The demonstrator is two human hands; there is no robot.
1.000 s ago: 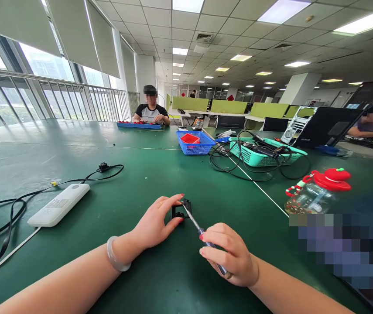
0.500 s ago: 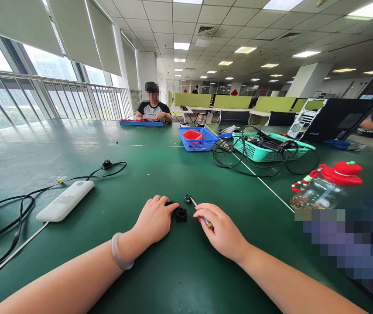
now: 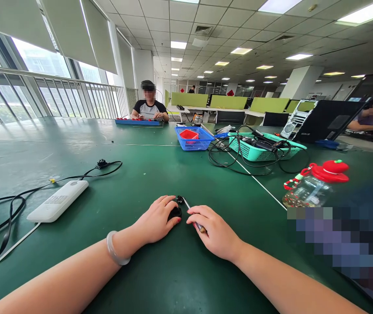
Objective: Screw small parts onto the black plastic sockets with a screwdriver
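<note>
My left hand [image 3: 156,220], with a pale bangle at its wrist, rests on the green table, its thumb and fingers curled around a small black part [image 3: 175,213] and partly covering it. In my right hand [image 3: 214,229] is a slim screwdriver [image 3: 186,204] with a metal shaft and a brownish handle end, gripped like a pen. Its tip meets a smaller black piece [image 3: 180,199] just beyond the black part, by my left fingertips. Fine detail on both black pieces is too small to make out.
To the left lies a white power bank-like box [image 3: 58,200] with black cables. Further out stand a blue basket [image 3: 194,144] and a green basket [image 3: 254,152] of cables. A red-lidded bottle [image 3: 313,187] is at right. A person [image 3: 148,107] sits across the table.
My left hand has closed around the black part that lay exposed beside it. My right hand keeps the screwdriver at the smaller piece. The whole view has shifted slightly.
</note>
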